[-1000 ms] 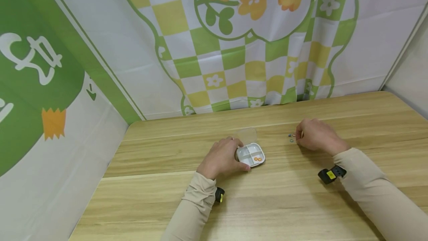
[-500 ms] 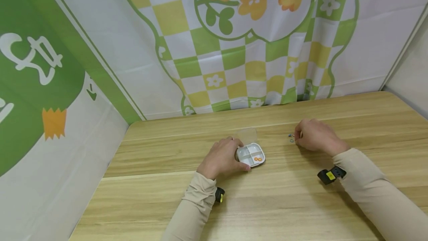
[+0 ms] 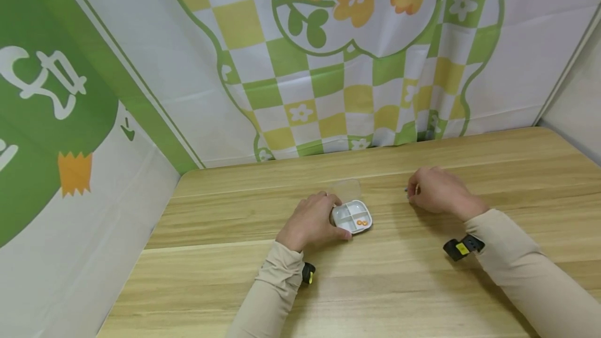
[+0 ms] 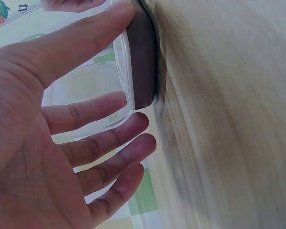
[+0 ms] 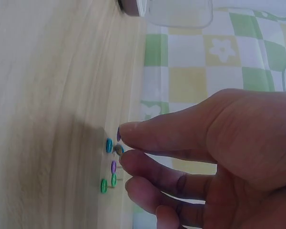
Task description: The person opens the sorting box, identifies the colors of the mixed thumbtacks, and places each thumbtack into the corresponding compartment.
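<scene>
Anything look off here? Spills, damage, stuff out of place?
Nothing stands out. The white box in the left hand's grip shows no visible damage; its clear lid is open and two orange pieces lie inside. The colored pieces near the right hand are outside the box, but closely grouped, so probably not a spill.

White marks [image 3: 32, 89] on green cloth [image 3: 28, 20]; not legible.
</scene>
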`<state>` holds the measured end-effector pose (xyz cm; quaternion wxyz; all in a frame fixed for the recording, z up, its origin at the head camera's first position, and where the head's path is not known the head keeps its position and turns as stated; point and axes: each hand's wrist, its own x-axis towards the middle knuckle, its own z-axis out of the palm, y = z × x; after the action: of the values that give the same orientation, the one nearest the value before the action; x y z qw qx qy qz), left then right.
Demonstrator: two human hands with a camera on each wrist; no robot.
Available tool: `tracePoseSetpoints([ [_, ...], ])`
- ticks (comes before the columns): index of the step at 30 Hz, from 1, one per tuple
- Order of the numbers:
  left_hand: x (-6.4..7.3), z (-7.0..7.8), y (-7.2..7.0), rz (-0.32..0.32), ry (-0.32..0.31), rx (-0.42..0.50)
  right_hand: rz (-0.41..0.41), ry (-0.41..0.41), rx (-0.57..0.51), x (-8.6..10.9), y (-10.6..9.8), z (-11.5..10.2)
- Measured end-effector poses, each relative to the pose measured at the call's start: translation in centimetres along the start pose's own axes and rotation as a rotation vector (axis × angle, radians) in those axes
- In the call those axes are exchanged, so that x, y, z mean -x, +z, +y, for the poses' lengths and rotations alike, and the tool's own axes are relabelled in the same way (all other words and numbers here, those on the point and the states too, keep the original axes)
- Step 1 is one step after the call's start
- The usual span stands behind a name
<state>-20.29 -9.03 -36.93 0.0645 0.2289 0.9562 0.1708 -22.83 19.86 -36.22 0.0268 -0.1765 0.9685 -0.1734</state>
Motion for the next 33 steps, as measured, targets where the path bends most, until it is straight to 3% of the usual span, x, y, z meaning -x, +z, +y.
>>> tracePoseSetpoints([
  [33,0.0,0.0,0.0,0.009,0.003,0.005,-0.003,-0.111,-0.068,-1.5,1.4,-5.3],
])
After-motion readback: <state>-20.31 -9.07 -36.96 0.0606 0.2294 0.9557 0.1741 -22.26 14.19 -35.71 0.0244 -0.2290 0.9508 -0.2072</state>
